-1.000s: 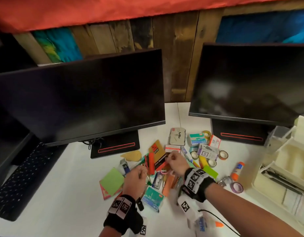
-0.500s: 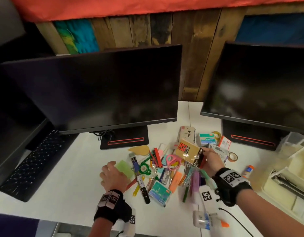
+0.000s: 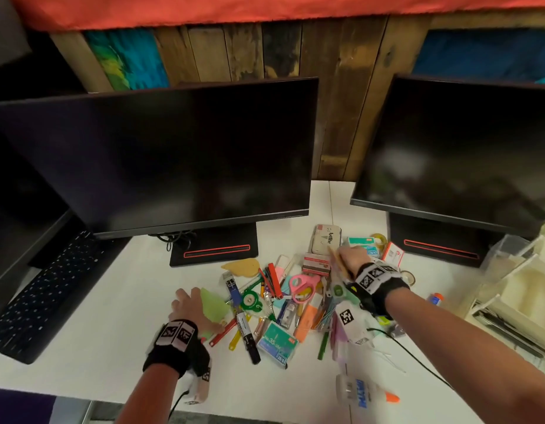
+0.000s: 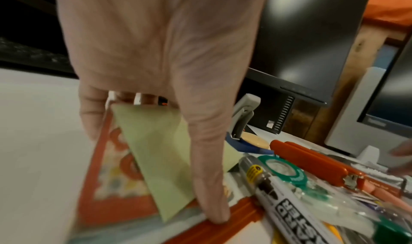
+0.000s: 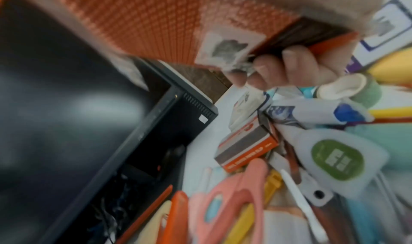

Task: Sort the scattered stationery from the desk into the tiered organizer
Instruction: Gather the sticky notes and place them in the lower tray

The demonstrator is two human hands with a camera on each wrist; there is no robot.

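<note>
Scattered stationery lies in a pile [image 3: 283, 304] on the white desk between two monitors. My right hand [image 3: 346, 255] is raised over the back of the pile and grips a flat brown packet [image 3: 338, 266], seen edge-on in the head view. In the right wrist view my curled fingers [image 5: 289, 66] clamp the packet [image 5: 223, 27], whose back is orange. My left hand [image 3: 185, 301] is at the pile's left edge, holding a green sticky note pad [image 3: 214, 304]. Thumb and fingers [image 4: 209, 177] bracket the green pad [image 4: 160, 152], which lies on an orange-bordered pad [image 4: 104, 186]. The cream tiered organizer [image 3: 516, 289] stands at the far right.
Pink scissors [image 3: 302, 284], a black marker [image 3: 248, 338], a green staple box [image 3: 277, 341] and a green tape dispenser [image 3: 251, 299] lie in the pile. A glue bottle [image 3: 361, 393] lies near the front edge. Two monitor bases [image 3: 216, 249] stand behind; a keyboard [image 3: 41, 295] is left.
My right hand lifted the brown packet out of the pile, carried it rightward and turned it edge-on. My left hand moved left from the pile onto the green sticky pad.
</note>
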